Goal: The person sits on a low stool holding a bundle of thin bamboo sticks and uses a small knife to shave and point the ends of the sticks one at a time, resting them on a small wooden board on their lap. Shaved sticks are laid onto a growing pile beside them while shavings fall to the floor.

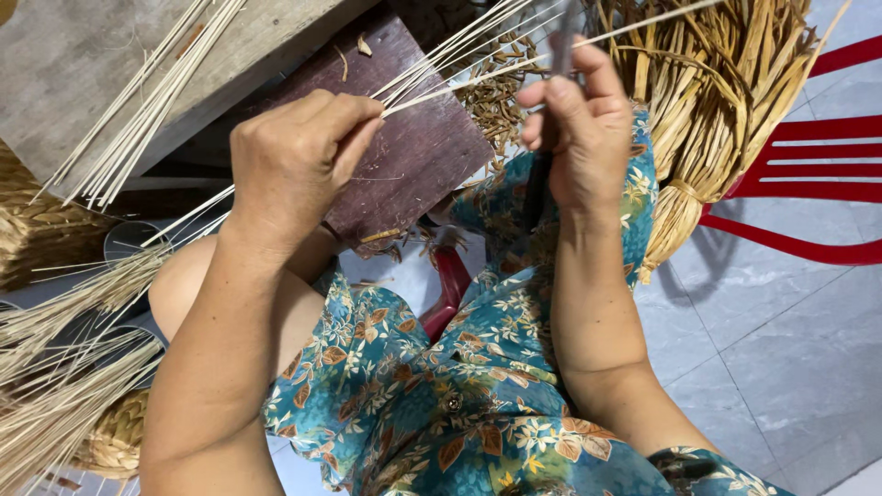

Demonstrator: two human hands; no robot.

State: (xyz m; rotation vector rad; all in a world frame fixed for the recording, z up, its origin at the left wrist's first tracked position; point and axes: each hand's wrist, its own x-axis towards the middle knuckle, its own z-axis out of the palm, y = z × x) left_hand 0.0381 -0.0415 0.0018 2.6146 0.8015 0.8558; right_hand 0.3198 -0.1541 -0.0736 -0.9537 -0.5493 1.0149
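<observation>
the left hand [292, 161] is curled into a near fist, thumb and forefinger pinched on the near ends of a small bunch of pale thin sticks [459, 62] that fan away toward the top of the view. the right hand [579, 129] is also closed, its fingers wrapped round a dark slim tool [542, 184] that runs upright through the grip; its thumb and fingertips press against one of the same sticks just beside the left hand's pinch. the sticks hang above a dark purplish wooden board [413, 152] that lies flat below the hands.

the tool's upper end blurs into the sticks and its lower part merges with the patterned cloth, so whether it is a blade or something else cannot be told. the far tips of the sticks run out of the frame at the top.

the sticks are straight, smooth and cream-coloured. a sheaf of dried, flat, yellow-brown leaves [726, 101], tied near its lower end, stands to the right against a red plastic chair [808, 165]. more loose pale sticks [138, 101] lie across a grey weathered plank [83, 55] at upper left, and bristly straw bundles [55, 367] fill the lower left. the person's lap wears teal cloth with a leaf print [459, 367]; the floor [790, 349] is grey tile.
</observation>
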